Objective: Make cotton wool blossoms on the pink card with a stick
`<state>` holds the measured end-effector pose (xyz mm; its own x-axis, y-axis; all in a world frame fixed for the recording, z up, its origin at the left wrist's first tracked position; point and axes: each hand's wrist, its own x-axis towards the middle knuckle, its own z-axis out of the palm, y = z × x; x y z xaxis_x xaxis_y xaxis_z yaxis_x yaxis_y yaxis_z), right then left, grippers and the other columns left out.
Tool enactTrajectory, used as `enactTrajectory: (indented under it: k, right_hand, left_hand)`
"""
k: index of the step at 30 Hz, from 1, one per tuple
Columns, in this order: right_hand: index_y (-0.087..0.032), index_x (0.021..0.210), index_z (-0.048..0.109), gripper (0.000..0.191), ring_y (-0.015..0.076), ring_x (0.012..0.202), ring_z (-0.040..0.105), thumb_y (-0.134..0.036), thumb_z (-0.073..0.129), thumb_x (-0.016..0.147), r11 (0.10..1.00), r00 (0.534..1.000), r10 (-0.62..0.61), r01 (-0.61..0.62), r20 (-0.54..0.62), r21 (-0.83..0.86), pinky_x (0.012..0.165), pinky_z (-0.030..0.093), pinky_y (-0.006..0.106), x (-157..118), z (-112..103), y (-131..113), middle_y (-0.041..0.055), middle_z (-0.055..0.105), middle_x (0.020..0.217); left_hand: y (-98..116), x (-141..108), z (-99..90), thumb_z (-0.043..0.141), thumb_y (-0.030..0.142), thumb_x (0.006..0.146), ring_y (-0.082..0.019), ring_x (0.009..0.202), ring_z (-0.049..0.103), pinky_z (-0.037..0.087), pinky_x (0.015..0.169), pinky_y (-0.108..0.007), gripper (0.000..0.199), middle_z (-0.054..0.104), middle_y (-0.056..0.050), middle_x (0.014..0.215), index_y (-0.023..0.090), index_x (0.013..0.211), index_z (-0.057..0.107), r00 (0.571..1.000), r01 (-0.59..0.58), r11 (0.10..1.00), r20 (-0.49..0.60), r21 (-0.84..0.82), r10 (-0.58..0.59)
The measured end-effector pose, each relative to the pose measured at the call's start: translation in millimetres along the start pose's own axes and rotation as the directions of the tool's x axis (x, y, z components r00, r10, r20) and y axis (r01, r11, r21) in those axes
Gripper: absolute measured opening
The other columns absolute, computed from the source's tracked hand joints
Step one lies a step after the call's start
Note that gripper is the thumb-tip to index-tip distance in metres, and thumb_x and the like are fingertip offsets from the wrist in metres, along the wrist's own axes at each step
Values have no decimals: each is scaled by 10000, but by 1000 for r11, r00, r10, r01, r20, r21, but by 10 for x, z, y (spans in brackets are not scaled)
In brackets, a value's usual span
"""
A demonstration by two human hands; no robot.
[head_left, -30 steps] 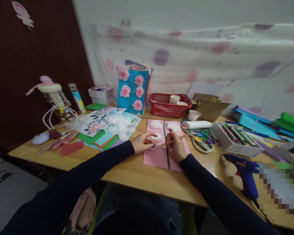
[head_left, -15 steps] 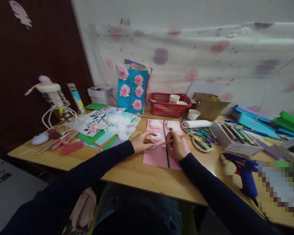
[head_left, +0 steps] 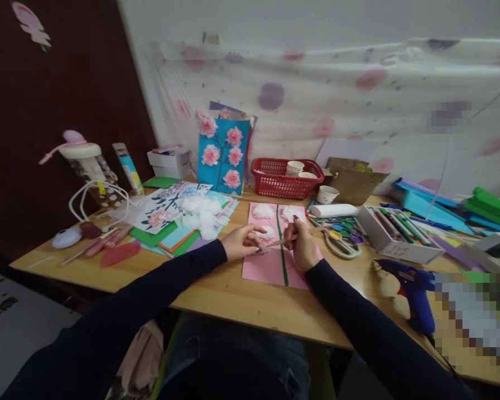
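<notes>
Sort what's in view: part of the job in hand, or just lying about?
In use:
pink sheet with white tufts
green strip on it
thin stick in right hand
blue glue gun, probably

Lying about, apparently:
red basket
drink bottle
paper cup
scissors

Is a light wooden table (head_left: 216,294), crowded along the back and both sides. Holds a pink sheet (head_left: 260,269) flat near the front edge, around the middle. Carries to the left a bottle (head_left: 82,154), a tube (head_left: 127,166), a small white box (head_left: 169,163), a loose pile of coloured paper (head_left: 153,239), a rounded white thing (head_left: 66,238) and a flat red piece (head_left: 120,254). Shows at the back an upright blue card (head_left: 220,175), a red basket (head_left: 284,185), a paper cup (head_left: 328,195) and a brown bag (head_left: 354,183). Bears to the right a white case (head_left: 334,211), a pair of scissors (head_left: 345,251), an open box of pens (head_left: 414,254), a blue glue gun (head_left: 416,291) and more coloured sheets (head_left: 435,214).
</notes>
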<state>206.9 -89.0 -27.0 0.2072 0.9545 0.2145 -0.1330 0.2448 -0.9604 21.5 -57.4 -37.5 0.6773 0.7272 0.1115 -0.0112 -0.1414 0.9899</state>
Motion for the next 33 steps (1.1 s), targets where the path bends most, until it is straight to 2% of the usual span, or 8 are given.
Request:
enactTrajectory:
  k: [5,16,20,24,29,33]
  right_hand:
    - [-202,348,373,467,61,267,259,-373,411,782,996,997,43,-38,-67,78,325,156,230,53,-22,-3,-40,283,289]
    - [-194,376,437,479,70,287,309,-416,392,799,998,997,65,-64,39,-16,354,220,223,-32,48,91,-32,328,280]
    - [-193,387,437,480,71,285,313,-435,387,799,997,996,73,-71,43,-39,357,222,220,-30,41,78,-35,328,278]
    - [-192,394,437,460,70,284,313,-413,395,794,997,997,67,-66,40,-31,356,230,214,-48,61,49,-37,335,277]
    - [-190,412,458,429,76,294,331,-361,384,799,997,998,69,-69,7,-24,359,246,211,-51,83,21,-30,369,289]
    - [-193,403,458,440,81,301,336,-351,367,803,1000,991,0,1,-131,5,361,248,216,-13,41,-25,-28,360,289]
  left_hand:
    - [-13,-10,0,704,100,645,-150,771,664,474,800,-311,464,661,-23,774,134,1063,508,998,-18,998,52,-63,21]
    - [26,-6,53,770,184,608,-141,741,646,473,787,-316,518,615,-1,742,134,1056,514,999,27,997,42,-75,-24]
    - [47,-10,43,777,211,603,-127,740,635,470,764,-281,523,618,-6,757,133,1052,519,999,40,998,31,-48,-39]
    - [60,-5,5,773,280,622,-130,753,641,468,764,-270,537,632,-27,794,119,1065,517,997,57,994,51,-93,-52]
    - [58,6,-21,784,282,609,-153,776,654,482,797,-305,555,649,-35,796,125,1073,522,998,55,996,23,-77,-53]
    - [60,25,-63,781,228,582,-149,746,662,505,750,-289,551,644,-29,791,124,1053,514,995,72,997,-68,-12,-73]
